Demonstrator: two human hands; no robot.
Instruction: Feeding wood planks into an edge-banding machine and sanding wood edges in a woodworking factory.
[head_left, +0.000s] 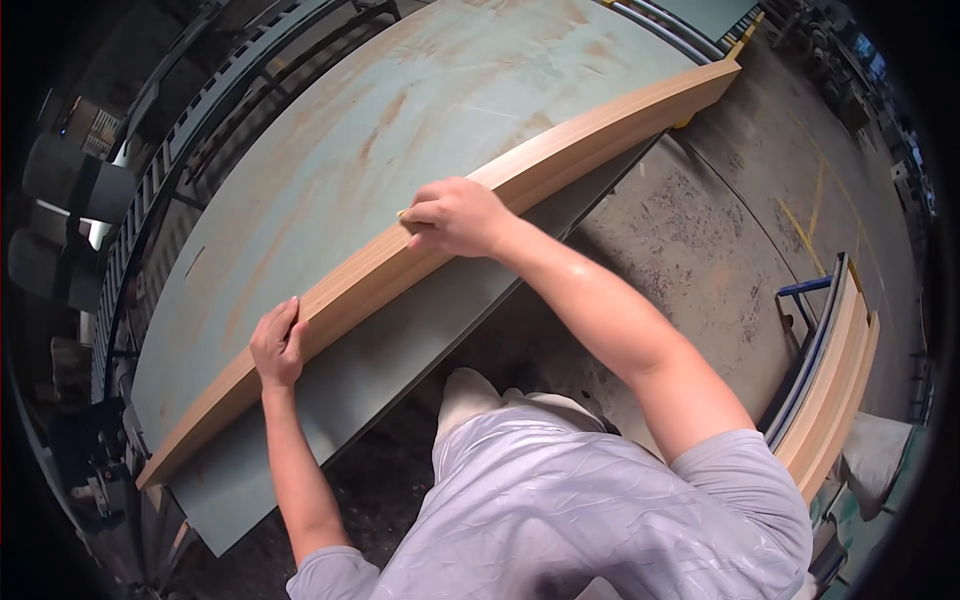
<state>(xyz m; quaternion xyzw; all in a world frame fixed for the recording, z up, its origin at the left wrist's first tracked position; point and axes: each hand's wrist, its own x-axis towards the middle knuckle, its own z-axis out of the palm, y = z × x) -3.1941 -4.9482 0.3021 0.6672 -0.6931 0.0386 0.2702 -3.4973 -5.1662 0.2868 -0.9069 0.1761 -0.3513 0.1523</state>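
Note:
A long, pale wooden board (580, 140) runs slantwise across a worn green-grey table (330, 160), from lower left to upper right. Its top edge and the side towards me both show. My left hand (277, 343) is closed over the board's left part, thumb on the top near the near side. Farther along, my right hand (458, 217) is closed at the top edge, with a small yellowish piece (404, 215) poking out past its fingertips. What that piece is I cannot make out, as the fingers hide most of it.
Roller conveyors (150, 220) flank the table on the far left, with another (670, 35) at the top. Several wooden boards (828, 385) lie on a blue-framed rack at the right. Yellow lines mark the stained concrete floor (690, 240). The table's near edge lies just before my body.

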